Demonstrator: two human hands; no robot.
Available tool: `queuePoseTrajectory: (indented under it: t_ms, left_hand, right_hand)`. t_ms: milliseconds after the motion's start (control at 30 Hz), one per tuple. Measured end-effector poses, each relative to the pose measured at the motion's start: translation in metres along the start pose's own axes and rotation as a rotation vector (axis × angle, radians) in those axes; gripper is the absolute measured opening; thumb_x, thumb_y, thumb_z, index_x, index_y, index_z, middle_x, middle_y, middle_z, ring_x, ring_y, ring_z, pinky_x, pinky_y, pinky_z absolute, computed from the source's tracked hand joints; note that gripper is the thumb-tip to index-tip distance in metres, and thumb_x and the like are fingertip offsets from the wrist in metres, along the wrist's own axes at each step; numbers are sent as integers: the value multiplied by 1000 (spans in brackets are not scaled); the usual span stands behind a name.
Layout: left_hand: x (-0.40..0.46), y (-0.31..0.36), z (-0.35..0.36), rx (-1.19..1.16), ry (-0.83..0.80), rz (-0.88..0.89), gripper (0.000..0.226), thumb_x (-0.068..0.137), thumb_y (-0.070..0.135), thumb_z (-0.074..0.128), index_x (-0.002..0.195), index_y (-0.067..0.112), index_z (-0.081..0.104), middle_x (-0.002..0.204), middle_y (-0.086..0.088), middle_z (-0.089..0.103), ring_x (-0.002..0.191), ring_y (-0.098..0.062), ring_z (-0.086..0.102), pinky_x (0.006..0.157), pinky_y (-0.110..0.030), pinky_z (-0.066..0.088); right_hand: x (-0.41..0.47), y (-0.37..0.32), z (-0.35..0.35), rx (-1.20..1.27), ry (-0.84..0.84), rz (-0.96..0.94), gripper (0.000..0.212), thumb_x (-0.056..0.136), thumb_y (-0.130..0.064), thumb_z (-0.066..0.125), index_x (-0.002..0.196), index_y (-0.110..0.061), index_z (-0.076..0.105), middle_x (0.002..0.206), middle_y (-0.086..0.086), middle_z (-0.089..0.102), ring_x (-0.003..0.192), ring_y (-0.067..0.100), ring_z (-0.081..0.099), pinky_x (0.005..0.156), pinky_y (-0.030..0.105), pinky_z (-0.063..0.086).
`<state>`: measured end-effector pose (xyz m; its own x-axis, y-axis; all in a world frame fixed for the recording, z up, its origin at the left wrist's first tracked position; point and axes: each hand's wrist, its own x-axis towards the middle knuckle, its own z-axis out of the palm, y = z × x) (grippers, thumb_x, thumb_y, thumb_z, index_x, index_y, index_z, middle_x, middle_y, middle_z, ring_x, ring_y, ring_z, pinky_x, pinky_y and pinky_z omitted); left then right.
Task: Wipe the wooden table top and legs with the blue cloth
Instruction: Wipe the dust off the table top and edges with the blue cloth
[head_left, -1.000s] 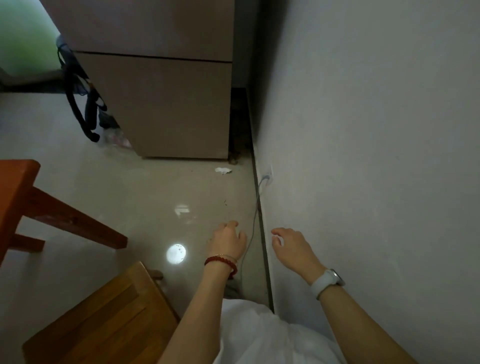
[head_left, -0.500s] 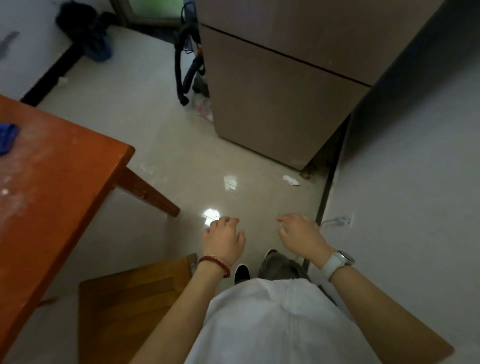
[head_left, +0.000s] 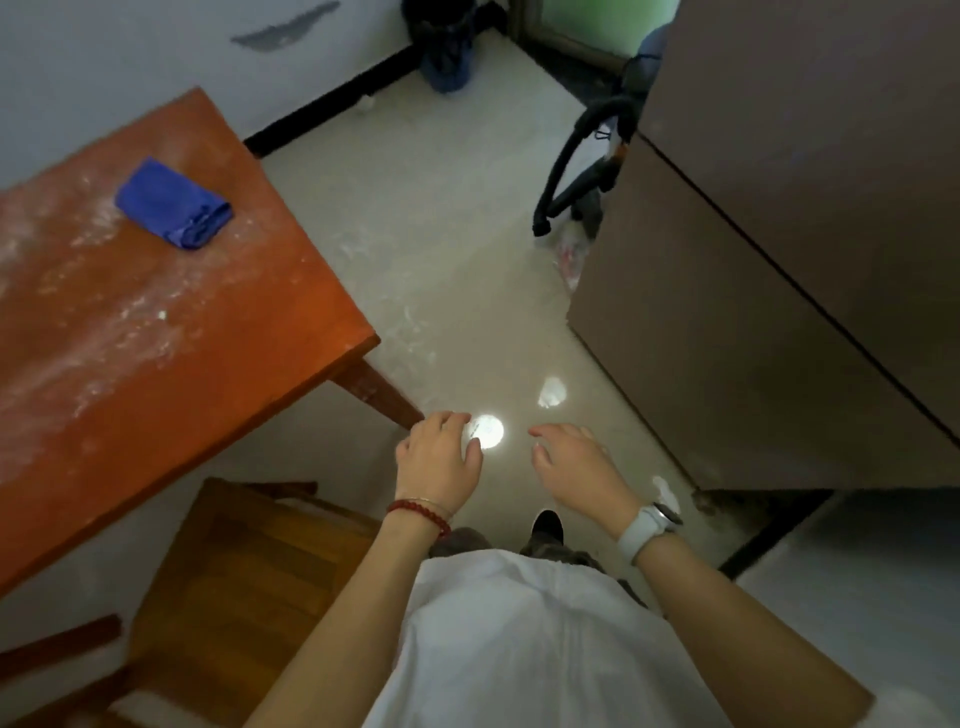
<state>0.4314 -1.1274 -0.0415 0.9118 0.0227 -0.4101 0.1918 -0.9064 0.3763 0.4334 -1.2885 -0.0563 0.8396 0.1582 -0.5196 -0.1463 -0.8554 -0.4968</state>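
Observation:
The reddish wooden table fills the left side, its top streaked with white dust. A folded blue cloth lies on the far part of the top. One table leg slants down from the near corner. My left hand, with a red bead bracelet, hovers over the floor just right of that leg, fingers loosely apart and holding nothing. My right hand, with a white watch on the wrist, hovers beside it, also holding nothing. Both hands are well away from the cloth.
A wooden chair stands below the table's near edge. A tall brown cabinet is on the right, with a black hose beside it. A dark bag sits on the floor by the far wall.
The view has swung left: the table top and the blue cloth have come fully into sight. Both hands keep the same hovering pose in front of me.

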Motion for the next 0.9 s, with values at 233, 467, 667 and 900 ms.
queuePoseTrajectory:
  t_ms: [233,467,667,900]
  left_hand:
    - [28,-53,-45,-137,183,-242,38,93,28,42,129,20,45,136,-1,44,127,-21,37,105,-43,31]
    - [88,-139,-93,-260,356,-333,35,91,26,46,125,16,48,133,-5,45,124,-22,38,102,-41,35]
    - [151,-229,-157,-278,434,-389,37,90,25,47,126,14,50,135,-8,44,126,-26,36,103,-45,34]
    - [218,-316,-217,-185,412,-512,48,88,26,49,135,19,40,149,-8,23,137,-30,16,105,-53,21]
  right_hand:
    - [84,-64,-12,-81,-113,-228,41,91,-27,37,127,-16,52,130,8,54,124,29,42,105,40,32]
    - [167,-156,-2,-107,-100,-357,35,92,-18,43,125,-11,53,127,12,55,119,30,47,103,39,35]
    - [243,-277,12,-89,-75,-425,40,86,-19,38,119,-5,57,116,18,59,109,35,53,97,38,38]
    - [330,-403,30,-205,75,-558,42,84,-18,46,124,-6,54,125,20,51,114,39,47,97,47,40]
